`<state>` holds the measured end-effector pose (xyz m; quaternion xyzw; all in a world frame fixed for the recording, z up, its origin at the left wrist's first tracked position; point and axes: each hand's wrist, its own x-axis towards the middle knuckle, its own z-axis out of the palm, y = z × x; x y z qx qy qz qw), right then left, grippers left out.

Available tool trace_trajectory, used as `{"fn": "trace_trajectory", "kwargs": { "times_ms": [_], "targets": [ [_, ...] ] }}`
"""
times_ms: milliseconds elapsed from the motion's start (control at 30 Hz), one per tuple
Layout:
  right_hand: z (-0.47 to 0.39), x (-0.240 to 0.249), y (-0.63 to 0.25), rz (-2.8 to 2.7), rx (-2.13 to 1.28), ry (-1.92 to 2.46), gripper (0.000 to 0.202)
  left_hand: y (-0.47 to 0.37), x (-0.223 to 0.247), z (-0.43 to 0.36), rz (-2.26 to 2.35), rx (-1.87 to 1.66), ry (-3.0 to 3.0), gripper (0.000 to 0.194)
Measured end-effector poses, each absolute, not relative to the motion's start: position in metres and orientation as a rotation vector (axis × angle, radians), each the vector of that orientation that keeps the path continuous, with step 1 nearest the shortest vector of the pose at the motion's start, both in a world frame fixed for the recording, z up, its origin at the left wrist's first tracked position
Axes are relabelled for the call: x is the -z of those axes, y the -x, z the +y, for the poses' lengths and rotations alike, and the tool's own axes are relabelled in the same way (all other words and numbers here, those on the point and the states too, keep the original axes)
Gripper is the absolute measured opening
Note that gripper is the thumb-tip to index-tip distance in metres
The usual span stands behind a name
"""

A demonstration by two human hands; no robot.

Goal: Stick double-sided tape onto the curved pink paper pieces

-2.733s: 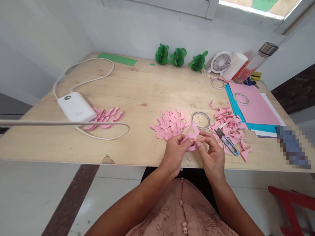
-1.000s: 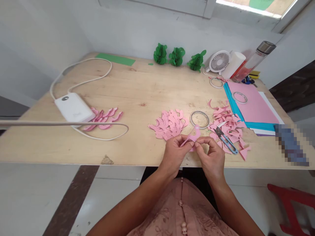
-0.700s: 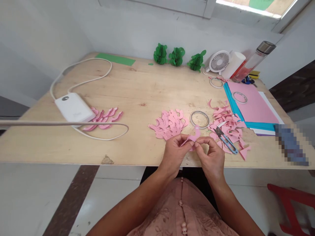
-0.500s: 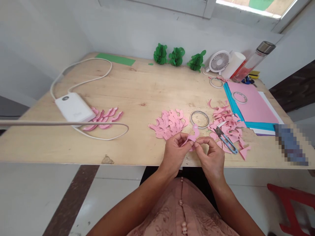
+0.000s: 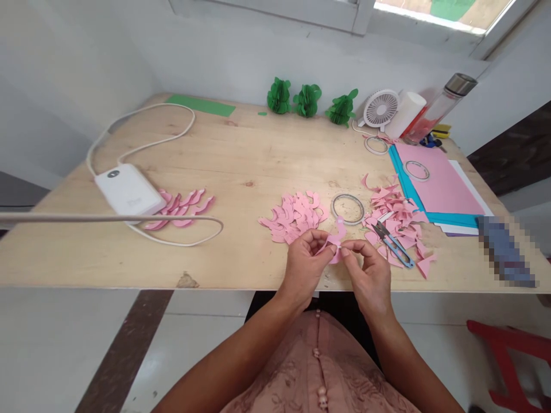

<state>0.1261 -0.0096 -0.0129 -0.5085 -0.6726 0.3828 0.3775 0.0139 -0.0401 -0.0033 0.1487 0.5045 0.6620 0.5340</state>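
Observation:
Near the table's front edge my left hand (image 5: 305, 265) pinches a curved pink paper piece (image 5: 338, 230). My right hand (image 5: 367, 275) is closed at the lower right of that piece, thumb and forefinger together by a small white bit; whether they grip it or the paper is too small to tell. Behind my left hand lies a pile of wavy pink cutouts (image 5: 297, 213). A tape roll (image 5: 348, 209) rests just beyond the held piece. To the right, blue-handled snips (image 5: 398, 249) lie on pink scraps (image 5: 424, 265).
A white power bank (image 5: 130, 190) with a looping cable sits at left, beside folded pink strips (image 5: 196, 207). Three green paper figures (image 5: 307, 101), a small fan (image 5: 381, 108) and a glass bottle (image 5: 439, 109) stand at the back. Coloured sheets (image 5: 447, 183) lie at right.
My right finger and thumb have shifted slightly at the pink piece, and a small white bit now shows there. The view has moved a little.

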Motion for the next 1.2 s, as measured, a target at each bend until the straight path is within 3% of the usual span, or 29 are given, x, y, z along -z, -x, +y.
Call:
{"fn": "trace_trajectory", "kwargs": {
  "times_ms": [200, 733, 1067, 1200],
  "targets": [
    [-0.0112, 0.0095, -0.1268, -1.849, -0.789, 1.275, 0.008, -0.0132, 0.0033, -0.0394, 1.202, -1.586, -0.369, 0.014],
    [-0.0111, 0.0116, -0.1262, -1.878, -0.749, 1.258, 0.008, -0.0126, 0.0055, -0.0402, 1.244, -1.578, -0.409, 0.016],
    [-0.0129, 0.0113, -0.1282, -2.097, -0.347, 1.104, 0.009, -0.0121, 0.0072, -0.0418, 1.291, -1.612, -0.426, 0.017],
    [-0.0105, 0.0130, -0.1310, -2.020, -0.462, 1.162, 0.008, -0.0115, 0.0087, -0.0417, 1.245, -1.582, -0.397, 0.019]
  ]
}}
